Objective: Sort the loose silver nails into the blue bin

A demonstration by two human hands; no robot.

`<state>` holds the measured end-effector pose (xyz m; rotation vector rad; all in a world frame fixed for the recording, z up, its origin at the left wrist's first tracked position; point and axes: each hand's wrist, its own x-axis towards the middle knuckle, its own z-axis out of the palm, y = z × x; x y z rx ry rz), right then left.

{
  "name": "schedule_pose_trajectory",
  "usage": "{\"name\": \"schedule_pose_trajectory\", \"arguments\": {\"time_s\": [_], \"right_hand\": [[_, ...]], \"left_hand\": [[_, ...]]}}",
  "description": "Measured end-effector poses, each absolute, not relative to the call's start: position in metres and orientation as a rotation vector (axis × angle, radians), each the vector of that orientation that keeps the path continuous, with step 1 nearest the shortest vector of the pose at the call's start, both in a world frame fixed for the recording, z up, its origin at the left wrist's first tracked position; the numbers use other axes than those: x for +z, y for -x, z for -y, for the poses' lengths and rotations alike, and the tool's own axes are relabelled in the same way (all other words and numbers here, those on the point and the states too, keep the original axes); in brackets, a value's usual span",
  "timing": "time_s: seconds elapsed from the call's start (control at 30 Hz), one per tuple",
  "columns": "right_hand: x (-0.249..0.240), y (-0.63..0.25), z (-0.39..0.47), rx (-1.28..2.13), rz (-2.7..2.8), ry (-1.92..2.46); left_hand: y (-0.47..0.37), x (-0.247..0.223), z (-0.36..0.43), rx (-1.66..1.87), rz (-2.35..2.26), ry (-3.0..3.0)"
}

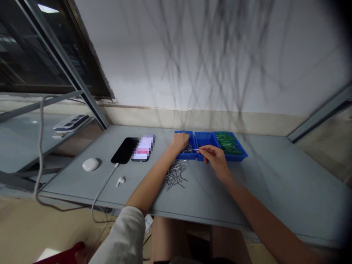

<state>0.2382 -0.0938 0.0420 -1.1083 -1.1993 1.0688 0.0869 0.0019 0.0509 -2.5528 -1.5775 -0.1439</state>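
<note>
My left hand (180, 140) is curled down over the left blue bin (182, 132); its fingertips are hidden, and whatever they hold cannot be made out. Small metal pins (187, 148) lie inside that bin beside the hand. My right hand (216, 158) is in front of the middle blue bin (205, 135), pinching a thin metal pin (194, 149) that points left toward the left bin. On the table near my left forearm lies a loose pile of slim metal pins (175, 174).
A right blue bin (242, 157) holds green items (227, 143). On the grey table (275, 176), left of my arms, lie a black phone (121, 151) with a white cable (106, 181), a lit phone (143, 148), a white earbud (120, 181) and a white case (90, 164).
</note>
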Motion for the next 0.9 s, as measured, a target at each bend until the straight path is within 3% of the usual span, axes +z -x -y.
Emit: {"name": "schedule_pose_trajectory", "arguments": {"time_s": [0.6,0.9], "right_hand": [[0.035,-0.238,0.096,0.934,1.515,1.26],[0.032,-0.227,0.105,0.68,1.922,1.299]], "left_hand": [[-0.084,0.046,-0.005,-0.054,1.493,2.616],[-0.086,0.047,-0.004,-0.043,1.522,2.624]]}}
